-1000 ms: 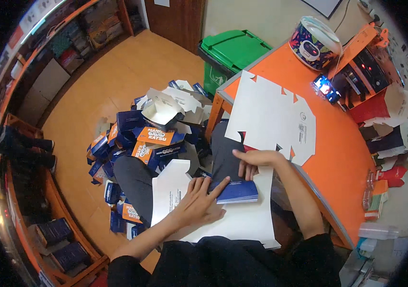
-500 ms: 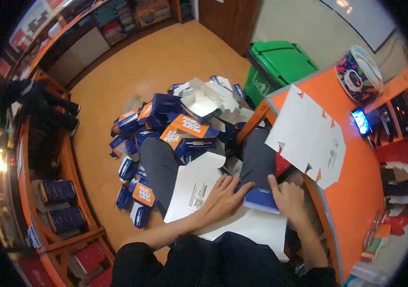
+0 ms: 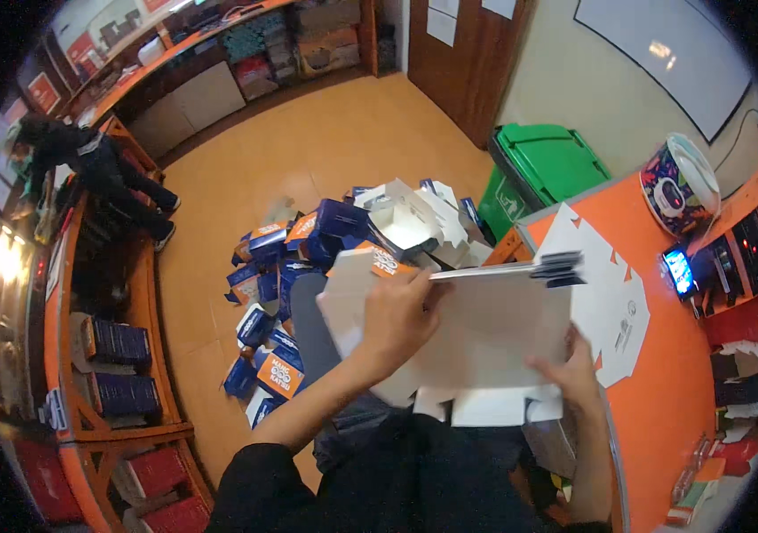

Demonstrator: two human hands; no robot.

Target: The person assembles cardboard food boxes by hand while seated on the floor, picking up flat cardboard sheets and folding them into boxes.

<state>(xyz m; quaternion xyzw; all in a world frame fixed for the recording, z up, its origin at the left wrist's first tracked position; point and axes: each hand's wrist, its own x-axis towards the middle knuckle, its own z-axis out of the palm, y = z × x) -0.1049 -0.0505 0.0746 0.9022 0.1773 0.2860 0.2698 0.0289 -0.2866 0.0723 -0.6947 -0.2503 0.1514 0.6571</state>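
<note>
The white cardboard (image 3: 503, 333) has been tilted up.

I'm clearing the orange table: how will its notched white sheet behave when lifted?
The sheet is probably light, looking thin for its width. It may bend a little, being broad and flat like card. It could snag, given its notched outline.

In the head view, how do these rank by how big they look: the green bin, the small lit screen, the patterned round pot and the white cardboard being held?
1. Held white cardboard (nearest the camera, which enlarges it)
2. Green bin
3. Patterned round pot
4. Small lit screen
</note>
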